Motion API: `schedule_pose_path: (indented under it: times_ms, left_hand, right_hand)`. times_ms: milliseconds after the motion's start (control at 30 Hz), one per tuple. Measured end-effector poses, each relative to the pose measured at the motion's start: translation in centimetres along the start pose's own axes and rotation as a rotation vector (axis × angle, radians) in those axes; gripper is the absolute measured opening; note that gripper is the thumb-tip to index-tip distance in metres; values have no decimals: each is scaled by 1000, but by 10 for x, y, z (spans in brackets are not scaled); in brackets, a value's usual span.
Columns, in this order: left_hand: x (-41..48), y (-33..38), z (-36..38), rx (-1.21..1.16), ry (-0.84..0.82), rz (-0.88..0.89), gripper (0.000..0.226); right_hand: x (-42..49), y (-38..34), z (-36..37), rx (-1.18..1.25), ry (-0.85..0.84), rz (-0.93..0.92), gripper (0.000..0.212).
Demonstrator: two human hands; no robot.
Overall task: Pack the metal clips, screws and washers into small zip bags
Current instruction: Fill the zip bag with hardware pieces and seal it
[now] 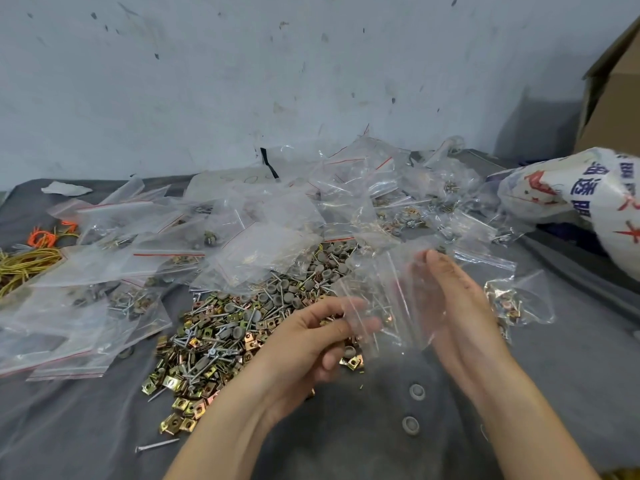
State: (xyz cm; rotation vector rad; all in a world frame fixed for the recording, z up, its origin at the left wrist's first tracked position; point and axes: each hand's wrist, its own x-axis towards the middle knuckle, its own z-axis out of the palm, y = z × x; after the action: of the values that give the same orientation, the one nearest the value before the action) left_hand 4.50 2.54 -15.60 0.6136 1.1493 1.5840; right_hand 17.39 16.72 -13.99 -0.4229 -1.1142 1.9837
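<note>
The left grip (306, 344) pinches the small zip bag (388, 296) by its left edge. The right grip (460, 317) is flat, with straight fingers touching the bag's right side. A few screws sit inside the bag. It is held up over the counter (381, 448), just beside the big pile of clips, screws and washers (221, 344).

We see a pale blue-grey wall (242, 81) behind the table, its paint marked with many dark chips and specks. A dark grey cloth (69, 427), a little wrinkled, covers the table. At the far right a brown cardboard box (613, 98) casts a soft shadow on the wall.
</note>
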Motion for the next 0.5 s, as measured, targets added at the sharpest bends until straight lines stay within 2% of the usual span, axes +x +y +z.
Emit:
schedule_pose_path:
  times_ms: [67, 133, 267, 367, 500]
  left_hand:
    - [0, 0, 3, -43, -43, -13, 15]
    - [1, -1, 4, -87, -64, -19, 17]
    - [2, -1, 6, -135, -71, -15, 34]
    - [0, 0, 5, -129, -78, 4, 34]
    - [0, -2, 7, -152, -72, 34, 36]
  right_hand:
    - [1, 1, 3, 126, -64, 118, 24]
    - [2, 2, 7, 137, -95, 180, 28]
    - [3, 4, 16, 234, -160, 243, 43]
    - [1, 7, 20, 344, -115, 258, 40]
    - [-7, 26, 31, 480, -34, 317, 51]
